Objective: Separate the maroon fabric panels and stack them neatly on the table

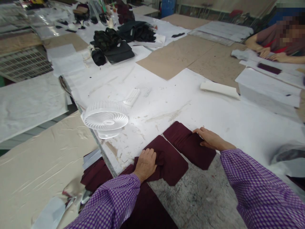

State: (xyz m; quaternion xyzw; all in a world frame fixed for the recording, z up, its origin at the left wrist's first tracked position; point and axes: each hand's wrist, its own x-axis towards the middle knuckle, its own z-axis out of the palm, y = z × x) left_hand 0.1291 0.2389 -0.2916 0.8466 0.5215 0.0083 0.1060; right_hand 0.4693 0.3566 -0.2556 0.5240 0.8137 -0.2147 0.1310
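Note:
Two maroon cut fabric pieces lie side by side on the near part of the table. My left hand (145, 163) has its fingers curled over a bunched fold on the left fabric piece (172, 160). At the right fabric piece (190, 144), my right hand (211, 138) pinches the upper right edge between thumb and fingers. That piece shows creases toward its far end. More maroon fabric (149, 206) lies below my left wrist, partly hidden by my sleeve. Under the near ends of the pieces is a grey, marked board (197, 194).
A white fan (107, 119) stands at the table's left edge, near a white power strip (132, 97). Folded maroon fabric (96, 175) sits lower left. Dark bags (119, 52) lie farther back, beside brown boards (166, 60). Another person's hands (271, 54) rest on work at the right.

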